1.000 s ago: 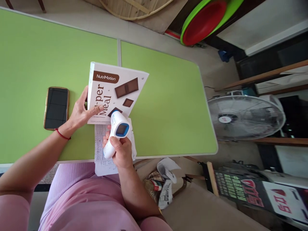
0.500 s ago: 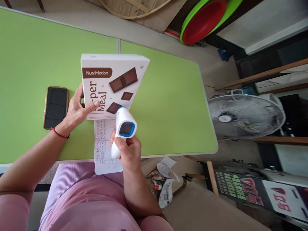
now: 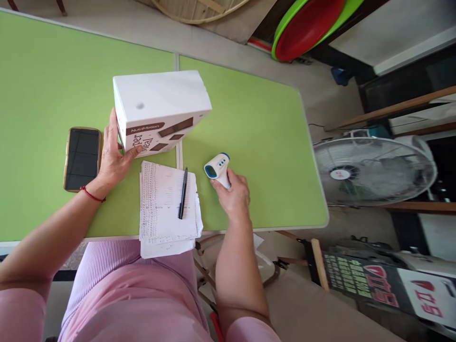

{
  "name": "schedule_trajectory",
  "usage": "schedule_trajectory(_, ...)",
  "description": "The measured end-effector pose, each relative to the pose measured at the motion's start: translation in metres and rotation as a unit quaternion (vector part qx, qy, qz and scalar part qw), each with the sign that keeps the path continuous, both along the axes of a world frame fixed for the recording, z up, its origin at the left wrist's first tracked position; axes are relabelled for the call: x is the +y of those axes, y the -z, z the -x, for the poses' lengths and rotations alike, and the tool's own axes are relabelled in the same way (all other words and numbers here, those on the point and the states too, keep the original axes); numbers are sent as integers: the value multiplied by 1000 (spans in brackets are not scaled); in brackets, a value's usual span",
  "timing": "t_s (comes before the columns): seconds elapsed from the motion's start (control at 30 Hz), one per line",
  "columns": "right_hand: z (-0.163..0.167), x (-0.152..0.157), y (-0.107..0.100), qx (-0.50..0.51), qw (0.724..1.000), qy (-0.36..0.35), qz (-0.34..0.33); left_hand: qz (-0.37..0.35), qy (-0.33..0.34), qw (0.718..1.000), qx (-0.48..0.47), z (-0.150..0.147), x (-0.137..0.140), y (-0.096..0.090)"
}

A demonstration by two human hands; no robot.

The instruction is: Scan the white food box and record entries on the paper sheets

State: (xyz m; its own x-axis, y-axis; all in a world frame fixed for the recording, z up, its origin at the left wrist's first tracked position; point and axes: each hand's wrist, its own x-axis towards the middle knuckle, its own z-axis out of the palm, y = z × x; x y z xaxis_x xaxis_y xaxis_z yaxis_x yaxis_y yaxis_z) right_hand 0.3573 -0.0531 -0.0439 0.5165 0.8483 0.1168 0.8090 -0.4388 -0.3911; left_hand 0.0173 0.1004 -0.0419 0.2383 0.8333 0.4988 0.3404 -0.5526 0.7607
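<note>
My left hand (image 3: 117, 159) grips the lower left edge of a white NutriMotion box (image 3: 164, 97), thumb across its printed front. Chocolate pieces are pictured on that front, and the box's plain white side faces up toward me. In my right hand (image 3: 233, 192) is a white and blue infrared thermometer (image 3: 218, 168), held by its handle low over the table, to the right of the papers. Its small screen faces left. Between my hands lies a stack of handwritten papers (image 3: 160, 204), with a black pen (image 3: 183, 192) resting on it.
A smartphone (image 3: 83, 159) in a tan case lies left of my left hand on the green table (image 3: 256, 114). Past the table's right edge stands a large fan (image 3: 374, 171). Red and green basins (image 3: 306, 28) lean at the back. A printed sign (image 3: 377, 285) is at lower right.
My right hand has carried the thermometer away from the box, to the right, uncovering the pen and papers. The box has tipped, so its front now faces downward and more of its side shows.
</note>
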Motion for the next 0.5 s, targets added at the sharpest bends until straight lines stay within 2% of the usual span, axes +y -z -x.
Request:
schedule_trajectory(0.13,-6,1,0,-15,1000,-17,-1,3,-24,999,30,0,-2,0)
schedule_trajectory(0.23,7,0,-11,-39,995,-21,-87,3,-54,998,20,-1,-8,-6)
schedule_trajectory(0.3,26,-2,-22,-17,988,-34,-151,-37,-94,995,5,-3,-17,-18)
schedule_trajectory(0.37,51,-3,-30,50,985,-78,-145,-113,-120,986,-2,-7,-31,-32)
schedule_trajectory(0.4,63,-3,-32,76,984,-102,-122,-158,-109,981,5,-9,-39,-38)
schedule_trajectory(0.5,90,2,-31,75,985,-147,-47,-223,29,967,123,-19,-64,-45)
